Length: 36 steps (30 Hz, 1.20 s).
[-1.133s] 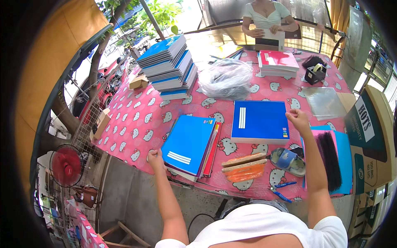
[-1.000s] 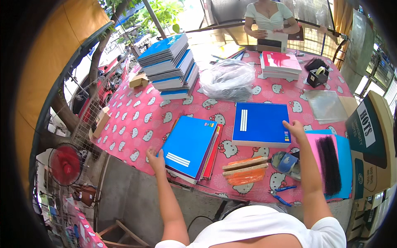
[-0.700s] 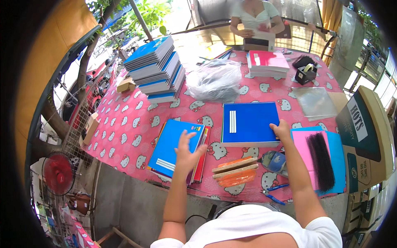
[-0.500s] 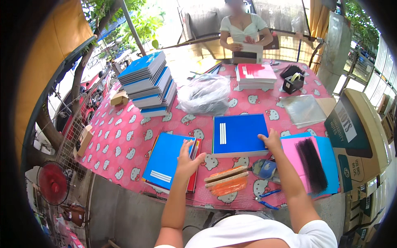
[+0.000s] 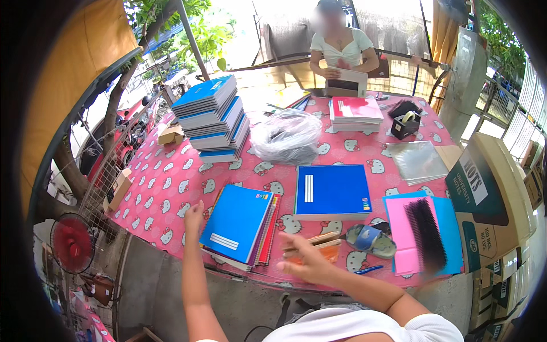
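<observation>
My left hand (image 5: 194,219) is beside the left edge of a stack of notebooks (image 5: 238,219) with a light blue top cover. It is seen edge-on, its fingers stretched out, with nothing visible in it. My right hand (image 5: 310,262) is slightly blurred, fingers spread and empty, right of that stack. It partly hides an orange thing with wooden strips (image 5: 330,249). Beyond it lies a dark blue notebook stack (image 5: 333,191) with a white label block on its cover. Red and purple covers show under the light blue one.
A blue-and-grey slipper-shaped thing (image 5: 371,240) and a blue-handled tool (image 5: 368,269) lie near the front edge. Black binding coils (image 5: 424,233) rest on pink and blue sheets. A tall notebook stack (image 5: 211,122), plastic bag (image 5: 286,137) and carton (image 5: 490,194) stand around. A person (image 5: 342,51) works opposite.
My left hand has moved left, from over the light blue notebooks to their left side. My right hand has left the dark blue stack's right edge and moved left and nearer.
</observation>
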Available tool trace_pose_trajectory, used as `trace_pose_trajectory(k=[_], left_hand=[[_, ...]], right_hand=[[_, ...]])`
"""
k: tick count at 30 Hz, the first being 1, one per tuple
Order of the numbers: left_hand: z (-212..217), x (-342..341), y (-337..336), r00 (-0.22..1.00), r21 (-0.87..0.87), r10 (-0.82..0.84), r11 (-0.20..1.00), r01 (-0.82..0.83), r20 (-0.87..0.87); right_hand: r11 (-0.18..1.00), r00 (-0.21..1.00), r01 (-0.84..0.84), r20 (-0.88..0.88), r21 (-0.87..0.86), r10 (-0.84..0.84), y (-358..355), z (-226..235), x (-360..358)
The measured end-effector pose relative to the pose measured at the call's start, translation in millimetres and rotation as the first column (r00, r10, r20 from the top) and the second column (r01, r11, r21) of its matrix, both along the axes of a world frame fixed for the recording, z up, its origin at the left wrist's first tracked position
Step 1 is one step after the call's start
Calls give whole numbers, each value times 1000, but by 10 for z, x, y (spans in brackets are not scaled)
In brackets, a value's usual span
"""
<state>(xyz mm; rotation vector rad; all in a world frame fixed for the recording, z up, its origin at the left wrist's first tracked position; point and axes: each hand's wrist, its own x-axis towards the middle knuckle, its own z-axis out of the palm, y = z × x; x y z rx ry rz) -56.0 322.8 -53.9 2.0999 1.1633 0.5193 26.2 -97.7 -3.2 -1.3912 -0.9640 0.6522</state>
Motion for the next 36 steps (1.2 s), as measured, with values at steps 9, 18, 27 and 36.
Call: trace_pose_trajectory(k=[9, 18, 27, 36], left_hand=[[-553, 410, 807, 956, -691, -288, 702, 169, -58], [-439, 546, 409, 779, -816, -530, 250, 520, 334], [-406, 589, 474, 814, -899, -547, 229, 372, 197], [-39, 67, 241, 654, -682, -541, 187, 707, 529]], right_hand=[[806, 878, 461, 323, -372, -353, 1240, -940, -612], [653, 579, 604, -311, -457, -753, 1747, -1758, 115], [609, 440, 501, -425, -614, -791, 1726, -1146, 27], [647, 514, 748, -487, -148, -706, 1717, -1028, -853]])
